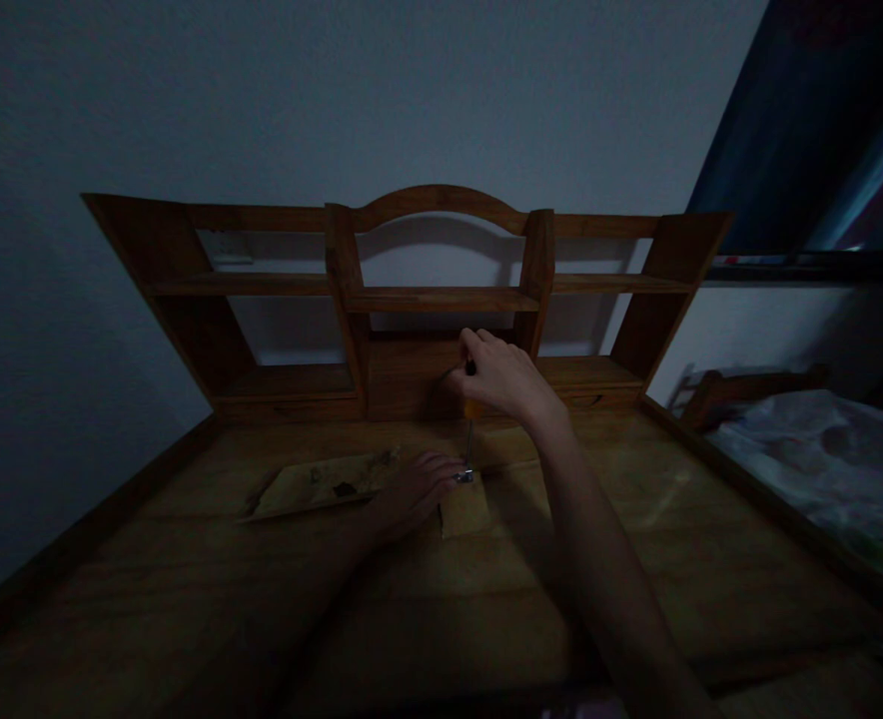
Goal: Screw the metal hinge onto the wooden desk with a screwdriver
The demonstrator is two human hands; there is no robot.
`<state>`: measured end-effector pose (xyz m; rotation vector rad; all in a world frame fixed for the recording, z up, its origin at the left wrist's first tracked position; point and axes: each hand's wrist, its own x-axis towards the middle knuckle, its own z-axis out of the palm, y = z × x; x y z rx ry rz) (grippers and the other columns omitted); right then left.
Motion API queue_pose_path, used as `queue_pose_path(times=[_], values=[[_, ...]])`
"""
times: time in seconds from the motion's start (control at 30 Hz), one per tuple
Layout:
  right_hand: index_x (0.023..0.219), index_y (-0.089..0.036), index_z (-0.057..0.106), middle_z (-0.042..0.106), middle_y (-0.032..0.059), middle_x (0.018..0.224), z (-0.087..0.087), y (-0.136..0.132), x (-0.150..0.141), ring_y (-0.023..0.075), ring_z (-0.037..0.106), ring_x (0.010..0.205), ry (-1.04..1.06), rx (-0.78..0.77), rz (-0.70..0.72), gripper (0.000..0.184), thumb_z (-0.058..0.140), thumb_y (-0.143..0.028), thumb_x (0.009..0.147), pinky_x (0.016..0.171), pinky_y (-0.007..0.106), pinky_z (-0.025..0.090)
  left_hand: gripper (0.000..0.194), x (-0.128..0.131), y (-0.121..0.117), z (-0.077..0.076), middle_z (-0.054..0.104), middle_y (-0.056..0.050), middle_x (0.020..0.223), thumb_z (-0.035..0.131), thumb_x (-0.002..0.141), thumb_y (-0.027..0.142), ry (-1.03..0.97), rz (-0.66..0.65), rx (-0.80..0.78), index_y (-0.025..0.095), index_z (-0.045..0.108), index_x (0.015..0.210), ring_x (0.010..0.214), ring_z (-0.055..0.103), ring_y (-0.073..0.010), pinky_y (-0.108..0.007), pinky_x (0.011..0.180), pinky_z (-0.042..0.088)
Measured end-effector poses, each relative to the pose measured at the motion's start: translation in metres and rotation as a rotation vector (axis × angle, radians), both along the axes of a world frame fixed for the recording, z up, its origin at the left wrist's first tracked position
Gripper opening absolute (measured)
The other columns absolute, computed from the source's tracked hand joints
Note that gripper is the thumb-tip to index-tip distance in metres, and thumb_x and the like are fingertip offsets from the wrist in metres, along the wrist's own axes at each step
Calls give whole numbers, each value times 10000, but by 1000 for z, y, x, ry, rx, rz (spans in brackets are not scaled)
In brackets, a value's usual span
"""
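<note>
A screwdriver [470, 411] with a black and amber handle stands nearly upright, gripped from above by my right hand [505, 374]. Its thin shaft points down, and the tip meets a small shiny metal piece [463, 476]. From the left, the fingers of my left hand [423, 484] press together at that metal piece, steadying it against a small piece of cardboard [462, 511]. Dim light hides the exact shape of the metal piece. Left of my left hand lies a longer torn strip of cardboard [299, 489] with dark stains.
A wooden shelf unit [441, 300] with an arched top rises from the back of the wooden desk [673, 559], against a pale wall [262, 100]. Beyond the desk's right edge is a heap of clear plastic [823, 459]. A dark window [823, 150] is at upper right.
</note>
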<state>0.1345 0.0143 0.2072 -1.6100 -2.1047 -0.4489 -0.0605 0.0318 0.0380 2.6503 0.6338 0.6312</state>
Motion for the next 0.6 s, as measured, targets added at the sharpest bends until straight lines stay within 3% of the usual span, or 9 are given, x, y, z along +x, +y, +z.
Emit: queue_pose_path(times=[0.17, 0.37, 0.6], values=[[1102, -184, 583, 711, 120, 1079, 1, 1, -1, 296, 674, 976, -11, -39, -50, 332, 486, -462, 949, 773, 377, 452, 436, 0, -1, 0, 599, -45, 1408, 279, 1078, 347, -11, -4, -8, 238, 567, 1386, 1307, 512, -201, -433, 1162, 399], [1146, -182, 546, 693, 107, 1127, 2, 0, -4, 266, 665, 996, -10, -16, -13, 272, 478, -341, 935, 799, 355, 440, 429, -1, 2, -6, 585, -56, 1409, 280, 1083, 350, -30, 7, -25, 234, 554, 1392, 1314, 503, -199, -429, 1169, 388], [1184, -184, 535, 695, 106, 1111, -1, 2, -4, 291, 671, 977, -14, 2, -14, 337, 467, -414, 947, 750, 369, 442, 424, 0, 1, -5, 562, -61, 1405, 277, 1084, 354, -24, 15, 7, 254, 551, 1392, 1284, 514, -201, -418, 1145, 417]])
